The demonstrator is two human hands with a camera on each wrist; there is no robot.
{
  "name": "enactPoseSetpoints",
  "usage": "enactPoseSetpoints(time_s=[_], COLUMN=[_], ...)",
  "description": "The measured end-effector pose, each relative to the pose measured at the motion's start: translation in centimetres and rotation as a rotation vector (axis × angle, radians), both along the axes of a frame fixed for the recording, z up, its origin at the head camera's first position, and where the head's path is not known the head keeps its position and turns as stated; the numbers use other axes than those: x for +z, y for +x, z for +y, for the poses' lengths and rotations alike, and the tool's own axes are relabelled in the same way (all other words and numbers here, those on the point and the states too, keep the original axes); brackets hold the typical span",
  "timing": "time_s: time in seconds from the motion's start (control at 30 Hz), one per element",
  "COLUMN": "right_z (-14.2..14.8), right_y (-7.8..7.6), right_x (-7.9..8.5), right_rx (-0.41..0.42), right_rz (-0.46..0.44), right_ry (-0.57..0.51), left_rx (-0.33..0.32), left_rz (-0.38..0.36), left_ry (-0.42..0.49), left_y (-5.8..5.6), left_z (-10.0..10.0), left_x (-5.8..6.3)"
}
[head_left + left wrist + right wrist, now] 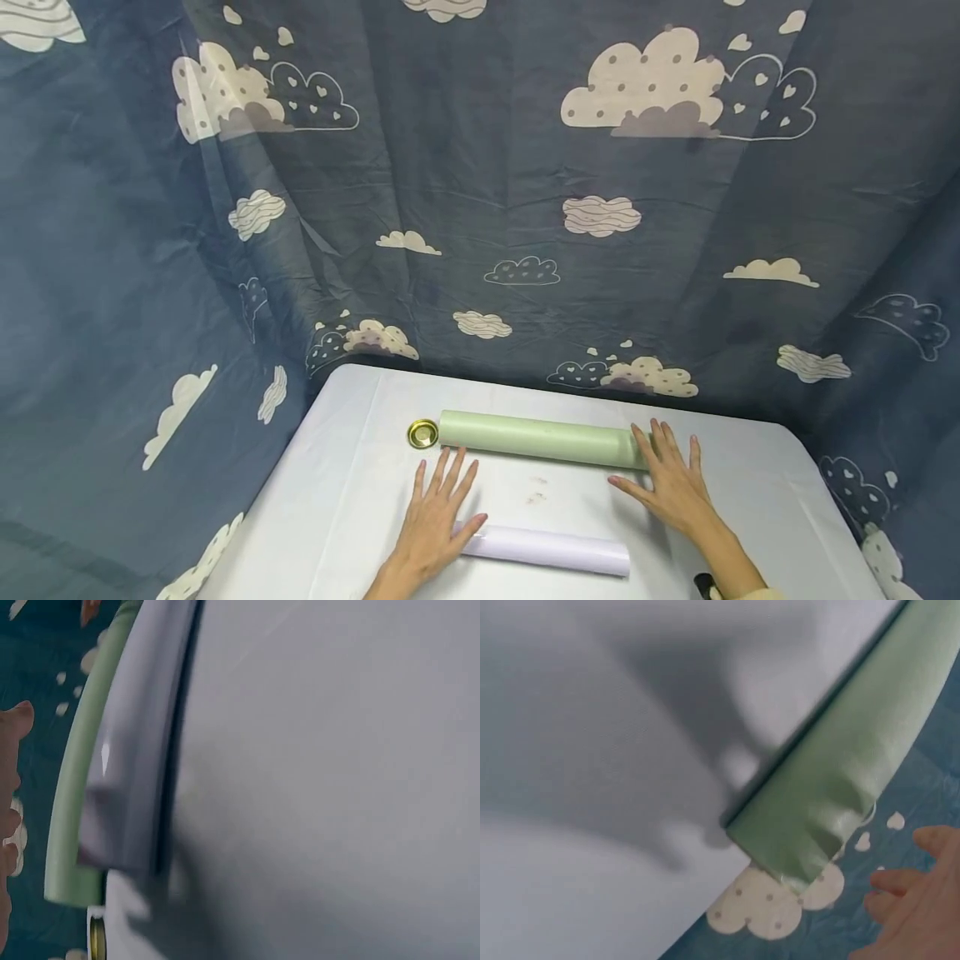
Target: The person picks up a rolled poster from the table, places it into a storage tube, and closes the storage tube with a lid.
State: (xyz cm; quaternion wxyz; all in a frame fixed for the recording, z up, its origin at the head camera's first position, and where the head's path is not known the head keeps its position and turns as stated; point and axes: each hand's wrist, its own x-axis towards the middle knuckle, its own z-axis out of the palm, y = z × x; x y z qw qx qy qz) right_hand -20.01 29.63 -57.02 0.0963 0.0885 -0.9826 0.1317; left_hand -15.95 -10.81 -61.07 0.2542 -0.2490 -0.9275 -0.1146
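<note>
A pale green roll lies across the far part of the white table. Closer to me, a shorter lavender roll lies roughly parallel to it. My left hand, fingers spread straight, overlaps the left end of the lavender roll in the head view. Over the green roll's right end, my right hand spreads its fingers, with nothing gripped. The right wrist view shows shallow dents in that end of the green roll and the fingers apart from it. A small round gold dish or lid sits at the green roll's left end.
The white-covered table has rounded far corners. Dark blue cloth with a cloud print hangs behind and at both sides. Faint brown smudges mark the tabletop between the rolls. Something black shows beside the right wrist.
</note>
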Motion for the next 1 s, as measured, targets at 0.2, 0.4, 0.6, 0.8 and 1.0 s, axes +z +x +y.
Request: enactPoseSetpoints(time_s=[0.2,0.4,0.6,0.8,1.0], right_z=[-0.8,-1.9,-2.6,-3.0,-3.1], right_y=[-1.4,-2.9,-4.3,-5.3,-6.2], right_x=[-0.9,-1.7,-2.1,-2.7,-3.5], right_rx=[0.007,0.036,0.057,0.085,0.102], right_rz=[0.037,0.043,0.072,0.038,0.072], right_ry=[0.001,-0.003,0.016,0.049,0.074], left_rx=[-0.053,-0.074,-0.074,-0.098,-0.119], left_rz=[0.025,0.039,0.039,0.028,-0.018], left_ry=[-0.103,-0.196,-0.283,-0.335,-0.338], left_y=[1.5,2.5,3.1,3.5,3.4], left_z=[2.9,4.5,6.1,6.6,6.5], left_x=[-1.1,-2.0,-2.6,-3.5,-3.8])
